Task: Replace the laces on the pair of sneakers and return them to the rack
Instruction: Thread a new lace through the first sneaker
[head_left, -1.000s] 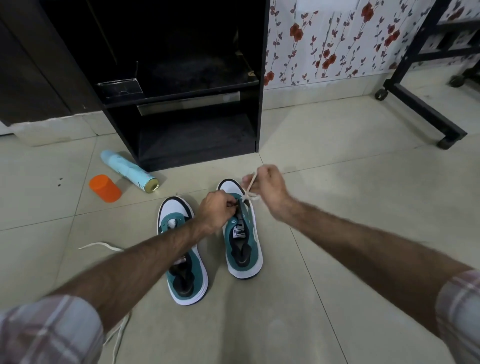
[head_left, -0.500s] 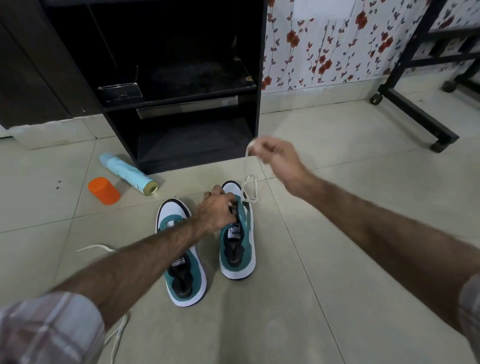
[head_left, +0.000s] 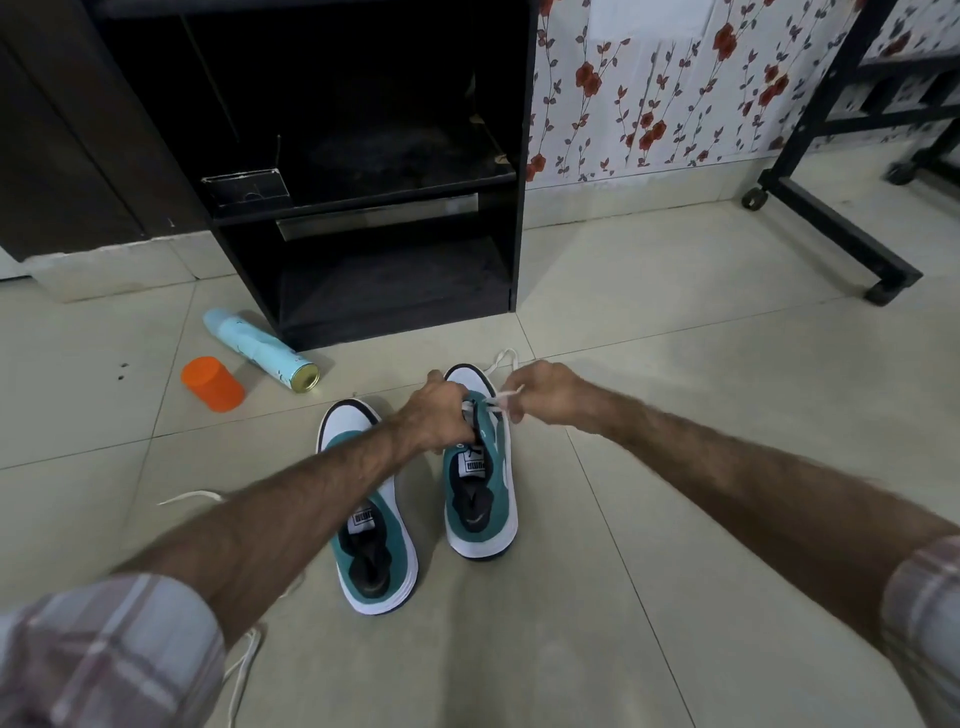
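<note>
Right hand (head_left: 545, 397) dropped back, pinching lace (head_left: 500, 401) beside sneaker (head_left: 480, 467).

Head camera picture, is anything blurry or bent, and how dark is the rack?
Head view: the right hand and the lace it pinches are motion-smeared; wide-angle distortion bows the black frame at right; the rack interior is nearly black; the floor tiles are evenly lit.

The floor (head_left: 675, 364) is smooth pale tile with a dull sheen, and the rack (head_left: 522, 156) looks like matt black board. The sneakers (head_left: 480, 514) have soft teal cloth-like uppers and smooth white toes, the lace (head_left: 498, 402) is woven cloth, the can (head_left: 254, 345) shows a metal rim, and the orange cap (head_left: 213, 383) looks plastic.
</note>
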